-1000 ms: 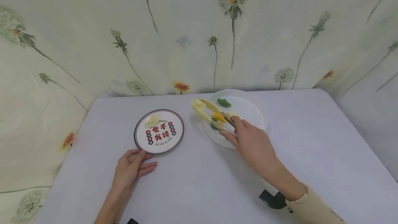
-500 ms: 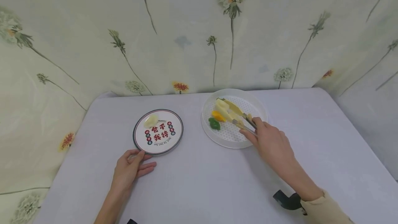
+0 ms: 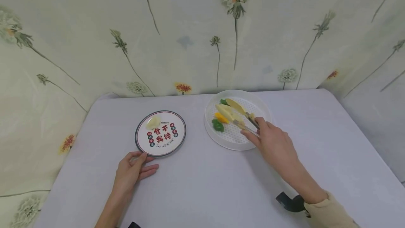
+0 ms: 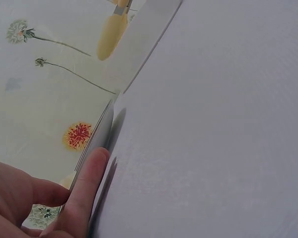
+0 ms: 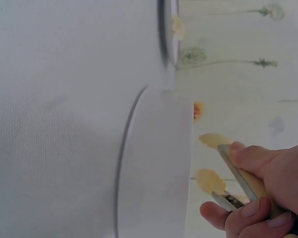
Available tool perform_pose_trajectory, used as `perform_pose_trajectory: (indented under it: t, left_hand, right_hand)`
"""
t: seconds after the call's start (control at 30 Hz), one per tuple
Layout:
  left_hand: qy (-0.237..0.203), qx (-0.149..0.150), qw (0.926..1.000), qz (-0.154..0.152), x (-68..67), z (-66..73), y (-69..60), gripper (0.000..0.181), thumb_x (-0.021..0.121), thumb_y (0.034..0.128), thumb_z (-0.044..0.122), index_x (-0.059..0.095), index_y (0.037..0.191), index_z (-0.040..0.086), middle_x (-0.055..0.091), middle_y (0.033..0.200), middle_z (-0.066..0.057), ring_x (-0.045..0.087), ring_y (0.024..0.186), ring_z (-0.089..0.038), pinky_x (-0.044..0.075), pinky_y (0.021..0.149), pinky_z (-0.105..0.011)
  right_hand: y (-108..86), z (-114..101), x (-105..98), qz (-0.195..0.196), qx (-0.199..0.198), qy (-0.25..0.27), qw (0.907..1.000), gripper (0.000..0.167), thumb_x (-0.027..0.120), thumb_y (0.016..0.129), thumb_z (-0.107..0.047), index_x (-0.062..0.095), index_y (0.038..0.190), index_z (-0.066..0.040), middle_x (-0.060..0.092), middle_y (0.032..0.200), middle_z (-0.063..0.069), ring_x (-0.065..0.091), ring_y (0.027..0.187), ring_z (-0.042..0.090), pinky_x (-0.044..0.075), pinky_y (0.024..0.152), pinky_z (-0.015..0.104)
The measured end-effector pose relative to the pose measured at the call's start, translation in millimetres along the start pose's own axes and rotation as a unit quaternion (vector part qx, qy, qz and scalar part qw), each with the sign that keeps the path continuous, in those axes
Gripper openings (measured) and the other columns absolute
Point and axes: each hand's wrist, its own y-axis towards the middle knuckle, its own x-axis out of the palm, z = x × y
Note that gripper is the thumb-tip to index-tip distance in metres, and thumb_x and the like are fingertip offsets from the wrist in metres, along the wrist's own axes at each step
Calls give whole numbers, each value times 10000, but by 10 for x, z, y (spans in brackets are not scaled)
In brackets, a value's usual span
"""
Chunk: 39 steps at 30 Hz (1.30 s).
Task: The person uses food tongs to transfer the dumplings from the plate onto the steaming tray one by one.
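Note:
My left hand [image 3: 129, 173] pinches the near rim of a round white plate [image 3: 174, 143] with red characters and a dark edge, thumb on top and fingers below. A pale yellow piece [image 3: 153, 122] lies on that plate. My right hand [image 3: 274, 141] grips metal tongs [image 3: 236, 106] with yellow tips, which stand apart over a round white perforated basket [image 3: 232, 146]. Inside the basket are green pieces [image 3: 218, 125], an orange-yellow piece [image 3: 221, 117] and pale pieces [image 3: 236, 117] partly hidden by the tongs. In the right wrist view the basket wall hides what lies within.
A white cloth covers the table [image 3: 196, 189]. Behind it hangs a curtain [image 3: 190, 45] printed with dandelions, close to the basket's far rim. A black wrist mount [image 3: 289, 202] sits under the right forearm.
Over the last second the tongs have moved right, from the basket's left edge to over its middle, and the right hand moved with them. Left hand and plate have stayed put.

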Motion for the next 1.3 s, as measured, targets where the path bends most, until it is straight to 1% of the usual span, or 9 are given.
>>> perform_pose_trajectory:
  t: [0.17, 0.37, 0.53, 0.63, 0.87, 1.0, 1.13, 1.23, 1.3]
  left_hand:
    - [26, -12, 10000, 7, -5, 5, -7, 436, 540, 1143, 270, 453, 1476, 3, 769, 1268, -197, 843, 918, -194, 720, 837, -308]
    - [-49, 27, 10000, -30, 5, -2, -5, 461, 549, 1142, 269, 437, 1491, -10, 754, 1292, -232, 843, 908, -196, 722, 826, -310]
    - [-84, 40, 10000, -30, 4, -11, 4, 473, 551, 1142, 267, 428, 1500, -16, 754, 1284, -231, 843, 900, -194, 722, 818, -308]
    - [-68, 38, 10000, -9, 2, -14, 14, 467, 551, 1143, 265, 431, 1499, -12, 759, 1277, -220, 843, 899, -188, 721, 816, -306]
    - [-61, -20, 10000, 5, 9, -18, 14, 479, 546, 1145, 269, 420, 1508, -17, 740, 1308, -250, 842, 900, -187, 722, 813, -309]
    - [-86, -32, 10000, 5, 13, -22, 8, 484, 548, 1144, 270, 416, 1509, -19, 737, 1311, -255, 842, 901, -195, 723, 814, -312]
    - [-68, -7, 10000, -2, 9, -7, 5, 459, 546, 1143, 272, 436, 1486, -13, 754, 1283, -229, 842, 908, -197, 722, 823, -314]
    - [-34, 17, 10000, -21, 5, 6, 5, 449, 543, 1144, 273, 443, 1477, -11, 751, 1287, -242, 842, 912, -195, 721, 829, -312]
    - [-11, 14, 10000, -18, 1, 3, 10, 451, 541, 1145, 279, 443, 1479, -8, 753, 1287, -240, 842, 912, -193, 721, 827, -311]
  right_hand:
    - [26, -160, 40, -151, 3, 206, 9997, 635, 703, 1033, -494, 574, 1375, 26, 749, 942, 137, 687, 721, 241, 581, 565, 398]
    - [43, -410, 164, -325, -391, 270, 9983, 598, 728, 1007, -510, 605, 1327, -20, 686, 834, 60, 591, 644, 162, 489, 513, 287]
    - [63, -614, 256, -505, -549, 218, 9970, 622, 726, 994, -549, 615, 1348, -50, 663, 824, 23, 557, 642, 142, 463, 518, 263]
    - [78, -716, 306, -588, -643, 204, 9960, 633, 728, 994, -548, 604, 1360, -47, 668, 860, 27, 558, 643, 145, 477, 517, 265]
    - [159, -943, 448, -949, -617, 223, 9933, 663, 703, 995, -594, 588, 1400, -81, 755, 1115, 73, 576, 697, 186, 546, 567, 312]
    - [210, -1081, 537, -1176, -648, 244, 9906, 667, 705, 989, -603, 580, 1406, -98, 748, 1116, 79, 564, 704, 186, 510, 560, 282]
    - [237, -1198, 638, -1199, -759, 256, 9895, 684, 723, 977, -600, 580, 1412, -93, 734, 1067, 80, 542, 678, 177, 466, 529, 235]
    - [246, -1268, 704, -1084, -940, 254, 9893, 682, 739, 970, -587, 585, 1393, -75, 716, 1012, 73, 528, 674, 161, 444, 520, 205]
    - [261, -1309, 738, -1056, -1044, 250, 9886, 679, 744, 971, -578, 587, 1389, -67, 712, 1003, 69, 540, 687, 156, 459, 522, 204]
